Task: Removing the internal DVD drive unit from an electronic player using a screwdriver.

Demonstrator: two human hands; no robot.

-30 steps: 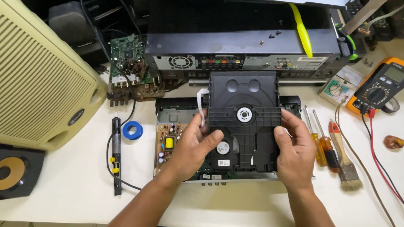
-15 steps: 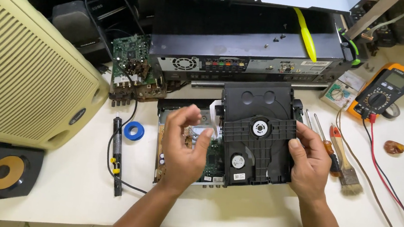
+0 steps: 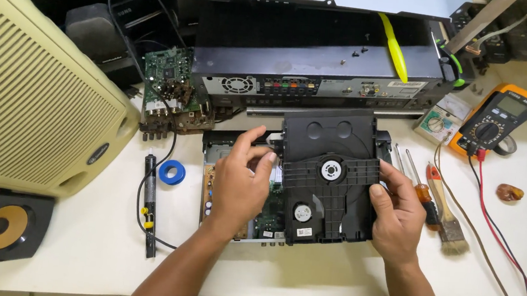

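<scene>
A black plastic disc drive unit (image 3: 328,173) lies over an opened player chassis (image 3: 235,183) at the middle of the white table (image 3: 77,246). My right hand (image 3: 397,217) grips the drive's right edge. My left hand (image 3: 241,181) is at the drive's left edge, its fingertips pinched on a flat white ribbon cable (image 3: 274,144) that runs to the drive. A green circuit board (image 3: 267,218) shows inside the chassis beneath the drive.
A large black receiver (image 3: 321,70) stands behind. A loose green circuit board (image 3: 167,89), soldering iron (image 3: 149,208) and blue tape roll (image 3: 171,172) lie left. Screwdrivers (image 3: 416,183), a brush (image 3: 448,215) and an orange multimeter (image 3: 494,120) lie right. A cream speaker (image 3: 33,96) fills the left.
The drive unit has shifted right over the chassis. My left hand left the drive's lower left edge and now pinches the ribbon cable. My right hand stays on the right edge.
</scene>
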